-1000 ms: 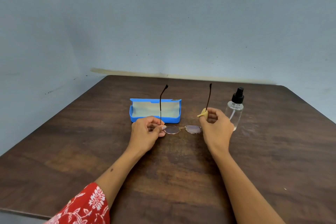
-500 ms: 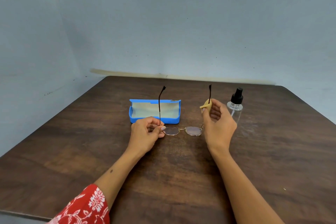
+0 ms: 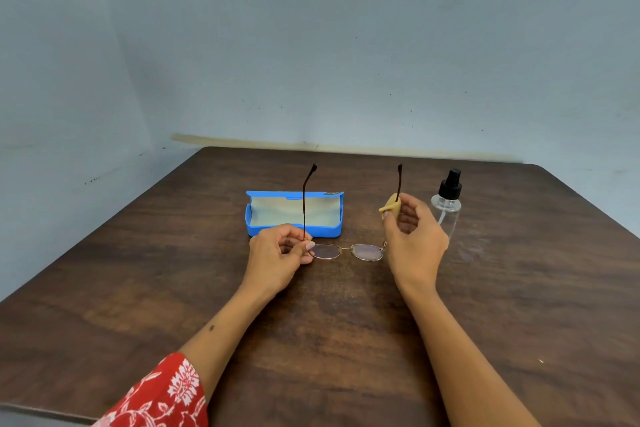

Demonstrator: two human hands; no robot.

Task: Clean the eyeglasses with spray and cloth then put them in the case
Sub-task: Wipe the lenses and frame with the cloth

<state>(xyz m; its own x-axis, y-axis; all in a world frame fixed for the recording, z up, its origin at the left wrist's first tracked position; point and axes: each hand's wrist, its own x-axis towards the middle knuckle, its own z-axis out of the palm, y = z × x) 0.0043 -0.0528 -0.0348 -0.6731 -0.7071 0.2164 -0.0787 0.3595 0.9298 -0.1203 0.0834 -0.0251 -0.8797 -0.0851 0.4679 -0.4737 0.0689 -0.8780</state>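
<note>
The thin-framed eyeglasses [image 3: 346,251] are held lenses down, just above the brown table, with both dark temple arms pointing up. My left hand [image 3: 280,253] pinches the frame at the left hinge. My right hand [image 3: 414,238] pinches a small yellow cloth [image 3: 390,205] around the right temple arm, partway up it. An open blue case [image 3: 294,215] with a pale lining lies just behind my left hand. A clear spray bottle [image 3: 449,205] with a black nozzle stands upright, right of my right hand.
The dark wooden table [image 3: 329,340] fills the lower view. Its left and right edges slant outward toward me. Pale blue walls meet at a corner behind its far edge.
My right hand has slid the yellow cloth upward along the right temple arm, from near the hinge to partway up. The left hand and glasses have stayed nearly still.
</note>
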